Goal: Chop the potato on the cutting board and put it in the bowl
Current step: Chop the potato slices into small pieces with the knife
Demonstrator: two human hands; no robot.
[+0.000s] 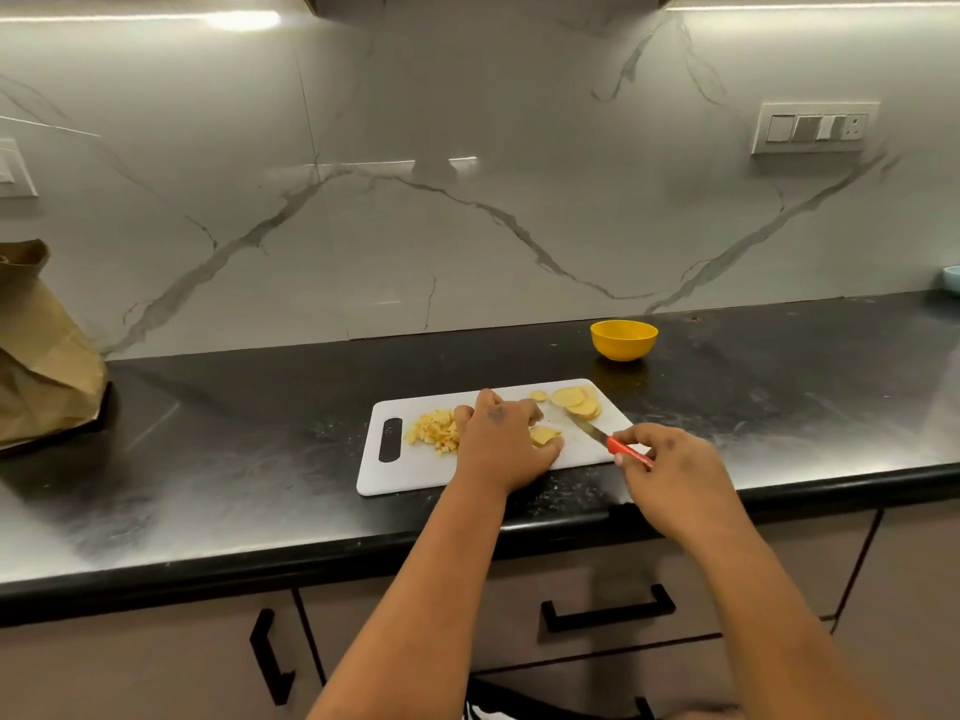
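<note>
A white cutting board [415, 475] lies on the black counter. On its left part sits a pile of diced potato [435, 431]. Round potato slices [577, 402] lie at its far right corner. My left hand [501, 441] rests over the board's middle and holds a potato slice [544, 436] down with curled fingers. My right hand [670, 472] grips the red handle of a small knife [605, 439]; its blade points toward the round slices. A yellow bowl [623, 339] stands behind the board to the right, apart from it.
A brown paper bag [41, 350] stands at the far left of the counter. A pale blue dish [951, 279] peeks in at the right edge. The counter's front edge [311, 558] runs above drawers with black handles.
</note>
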